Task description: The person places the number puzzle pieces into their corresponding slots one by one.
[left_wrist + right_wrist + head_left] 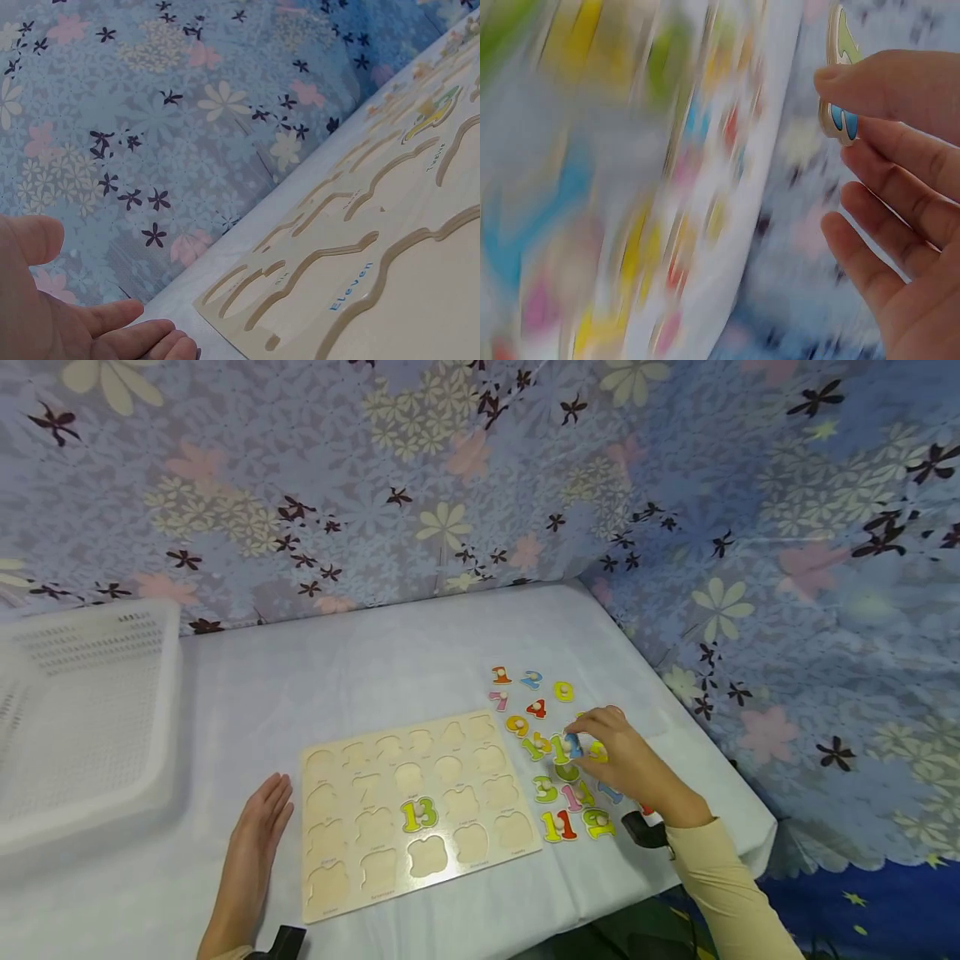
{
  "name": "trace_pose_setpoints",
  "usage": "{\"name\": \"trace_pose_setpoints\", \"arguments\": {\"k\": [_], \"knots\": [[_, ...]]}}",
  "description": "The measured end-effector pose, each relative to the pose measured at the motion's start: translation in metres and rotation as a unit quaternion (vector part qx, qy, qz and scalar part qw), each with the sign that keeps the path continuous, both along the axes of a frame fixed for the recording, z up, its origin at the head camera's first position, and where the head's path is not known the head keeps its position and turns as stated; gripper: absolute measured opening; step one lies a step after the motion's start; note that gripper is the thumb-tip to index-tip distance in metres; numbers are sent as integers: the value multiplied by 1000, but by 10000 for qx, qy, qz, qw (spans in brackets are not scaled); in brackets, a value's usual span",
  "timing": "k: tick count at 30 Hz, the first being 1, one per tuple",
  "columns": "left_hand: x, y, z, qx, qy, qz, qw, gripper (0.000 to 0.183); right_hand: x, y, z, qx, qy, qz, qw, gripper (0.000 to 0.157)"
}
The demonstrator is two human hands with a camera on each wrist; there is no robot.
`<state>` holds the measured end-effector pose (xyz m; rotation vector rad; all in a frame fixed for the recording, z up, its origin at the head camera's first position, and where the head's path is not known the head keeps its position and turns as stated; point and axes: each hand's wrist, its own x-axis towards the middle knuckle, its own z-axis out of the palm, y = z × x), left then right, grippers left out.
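Observation:
Between thumb and fingers, my right hand [626, 764] pinches a wooden number piece [843, 120] with a green part and a blue part. In the head view this piece overlaps the loose number pieces on the table; in the right wrist view it is edge-on. My left hand [258, 822] lies beside the left edge of the wooden number board [352, 893], fingers straight and holding nothing. A yellow-and-green 13 piece [419, 814] is on the board, among recesses with printed words. "Eleven" is readable beside one recess in the left wrist view.
Several loose number pieces, among them a red 4 [536, 708] and a yellow-and-red 11 [559, 827], lie right of the board. A white plastic basket [168, 710] stands at the left on the white-covered table [390, 652]. Flowered cloth [337, 485] hangs behind.

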<state>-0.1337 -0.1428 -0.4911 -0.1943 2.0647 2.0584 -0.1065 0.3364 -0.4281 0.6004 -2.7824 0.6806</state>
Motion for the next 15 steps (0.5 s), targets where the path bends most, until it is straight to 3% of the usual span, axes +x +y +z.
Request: {"name": "trace_pose_setpoints", "arguments": {"k": [8, 15], "knots": [[0, -4, 2, 310, 331, -114, 9989, 72, -9, -84, -9, 231, 103, 786, 9966, 39], [1, -8, 0, 394, 451, -121, 9981, 70, -17, -117, -19, 377, 216, 1013, 9939, 36]]}}
